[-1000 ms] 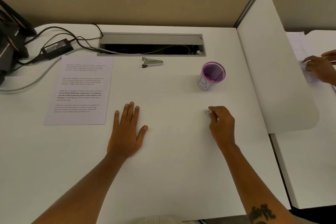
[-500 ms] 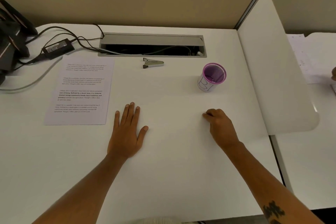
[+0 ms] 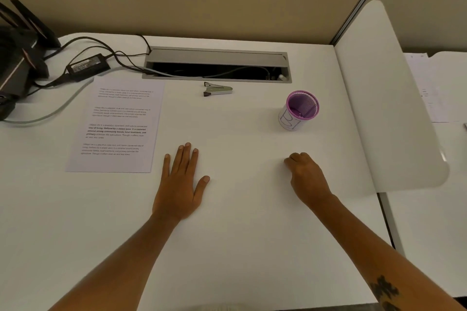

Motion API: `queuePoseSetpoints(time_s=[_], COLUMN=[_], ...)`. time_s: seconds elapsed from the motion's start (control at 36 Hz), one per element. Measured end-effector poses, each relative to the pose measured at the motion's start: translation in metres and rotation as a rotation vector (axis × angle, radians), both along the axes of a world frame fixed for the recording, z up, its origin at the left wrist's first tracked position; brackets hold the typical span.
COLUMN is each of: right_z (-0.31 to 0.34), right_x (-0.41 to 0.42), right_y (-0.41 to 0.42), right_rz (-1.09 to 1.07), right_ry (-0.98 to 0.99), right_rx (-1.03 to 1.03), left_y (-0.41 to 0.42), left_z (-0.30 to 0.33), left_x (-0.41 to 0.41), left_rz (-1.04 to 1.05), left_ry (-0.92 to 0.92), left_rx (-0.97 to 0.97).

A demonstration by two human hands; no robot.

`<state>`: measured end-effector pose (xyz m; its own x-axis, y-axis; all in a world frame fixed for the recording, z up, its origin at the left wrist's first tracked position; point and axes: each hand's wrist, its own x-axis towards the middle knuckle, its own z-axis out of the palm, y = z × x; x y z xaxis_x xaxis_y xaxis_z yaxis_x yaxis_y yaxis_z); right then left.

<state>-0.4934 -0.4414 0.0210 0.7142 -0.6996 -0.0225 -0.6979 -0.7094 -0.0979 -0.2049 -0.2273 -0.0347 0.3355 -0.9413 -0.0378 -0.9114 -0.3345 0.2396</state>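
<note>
Two bare hands rest on a white worktop (image 3: 240,247), with a purple cup standing beyond them.

The left hand (image 3: 179,184) lies palm down, its fingers (image 3: 185,156) straight and slightly spread. The right hand (image 3: 307,177) rests with its fingers (image 3: 294,158) curled under, so I cannot tell whether they pinch anything. A white printed paper sheet (image 3: 118,124) lies just left of the left hand. An upright purple mesh cup with a white label (image 3: 288,120) stands beyond the right hand, apart from it. Farther back are a small metal staple remover (image 3: 217,89) and a grey open cable trough (image 3: 217,58).

Smooth matt desk (image 3: 240,235), metal-mesh cup (image 3: 299,110)
</note>
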Motion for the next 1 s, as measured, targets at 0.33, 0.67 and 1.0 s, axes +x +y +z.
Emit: queuePoseSetpoints(time_s=[0.33,0.67,1.0], right_z=[0.006,0.064,0.11], right_x=[-0.003,-0.018,0.041], right_y=[-0.022,-0.057,-0.125], right_rz=[-0.838,-1.121,-0.832], right_ry=[-0.699,-1.552,-0.984], right_rx=[0.603,1.484,0.709], left_y=[0.0,0.0,0.0], left_z=[0.001,0.0,0.003], left_x=[0.0,0.0,-0.001], left_rz=[0.004,0.003,0.004], left_ry=[0.015,0.011,0.026], left_rx=[-0.017,-0.016,-0.025])
